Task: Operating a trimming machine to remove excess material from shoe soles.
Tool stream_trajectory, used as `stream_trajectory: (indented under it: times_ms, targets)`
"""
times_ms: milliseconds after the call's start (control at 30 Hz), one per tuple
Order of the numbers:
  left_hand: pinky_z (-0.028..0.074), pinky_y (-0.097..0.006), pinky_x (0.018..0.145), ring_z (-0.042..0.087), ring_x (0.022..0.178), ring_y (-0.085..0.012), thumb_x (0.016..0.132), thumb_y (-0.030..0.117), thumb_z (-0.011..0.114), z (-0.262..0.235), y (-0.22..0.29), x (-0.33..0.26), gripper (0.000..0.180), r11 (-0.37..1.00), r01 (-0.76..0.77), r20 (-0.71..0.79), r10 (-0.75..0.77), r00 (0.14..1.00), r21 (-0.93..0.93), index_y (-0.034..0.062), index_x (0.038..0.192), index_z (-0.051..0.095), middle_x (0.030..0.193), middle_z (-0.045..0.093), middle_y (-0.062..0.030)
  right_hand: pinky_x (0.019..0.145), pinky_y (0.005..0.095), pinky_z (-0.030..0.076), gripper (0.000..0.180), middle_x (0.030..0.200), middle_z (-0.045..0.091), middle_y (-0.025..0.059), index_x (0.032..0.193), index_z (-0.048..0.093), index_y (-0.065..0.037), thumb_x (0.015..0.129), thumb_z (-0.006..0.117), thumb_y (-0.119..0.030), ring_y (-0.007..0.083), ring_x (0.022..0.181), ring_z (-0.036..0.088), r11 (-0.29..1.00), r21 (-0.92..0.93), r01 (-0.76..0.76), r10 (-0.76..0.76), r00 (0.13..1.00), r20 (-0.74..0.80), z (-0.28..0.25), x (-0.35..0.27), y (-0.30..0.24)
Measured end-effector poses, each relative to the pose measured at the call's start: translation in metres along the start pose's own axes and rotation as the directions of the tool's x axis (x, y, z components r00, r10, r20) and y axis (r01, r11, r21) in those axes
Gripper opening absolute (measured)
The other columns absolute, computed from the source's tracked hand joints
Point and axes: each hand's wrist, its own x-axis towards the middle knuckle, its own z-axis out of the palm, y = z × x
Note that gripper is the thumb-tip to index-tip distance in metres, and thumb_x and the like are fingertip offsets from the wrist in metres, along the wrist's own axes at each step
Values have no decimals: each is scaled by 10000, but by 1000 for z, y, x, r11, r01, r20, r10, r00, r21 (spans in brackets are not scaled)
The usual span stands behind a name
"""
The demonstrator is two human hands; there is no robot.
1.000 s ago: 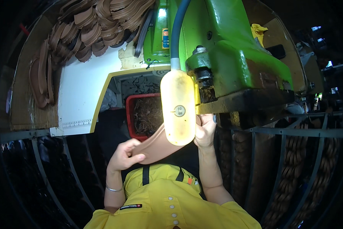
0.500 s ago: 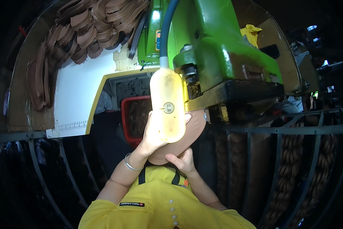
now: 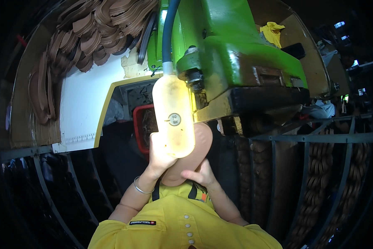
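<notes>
Between the two hands lies the brown sole (image 3: 201,143), its rounded end beyond them, near the green machine (image 3: 244,54). The right hand (image 3: 204,174) pinches its edge, thumb on top; the lamp (image 3: 174,133) hides the left hand's fingers (image 3: 155,143) — hold untellable. A slack pinch could let it slip — or knock the machine.

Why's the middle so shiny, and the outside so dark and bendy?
In the head view, the glowing lamp glares, brightening the nearby left hand; also in the head view, the corners go black, and the fisheye lens bows bars of the metal rack.
</notes>
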Motion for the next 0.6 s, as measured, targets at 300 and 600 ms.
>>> stream_trajectory:
  times_ms: [300, 600]
  targets:
    - [506, -246, 644, 631, 669, -108, 751, 13, 747, 7, 11, 15, 145, 1000, -5, 133, 4, 991, 8, 2, 880, 681, 746, 674, -52, 896, 291, 451, 348, 1115, 613, 90, 1152, 547, 33, 829, 659, -29, 129, 1019, 571, 985, 27, -170, 171, 984, -44, 4, -45, 36]
    - [521, -263, 774, 635, 842, -110, 752, -46, 720, 7, -4, -9, 297, 905, 203, 105, -177, 979, -374, -21, 1033, 628, 958, 669, -58, 561, 322, 546, 343, 868, 634, 166, 1026, 499, 70, 789, 611, -152, 205, 649, 633, 999, -3, 48, -45, 910, -411, -56, -82, 15]
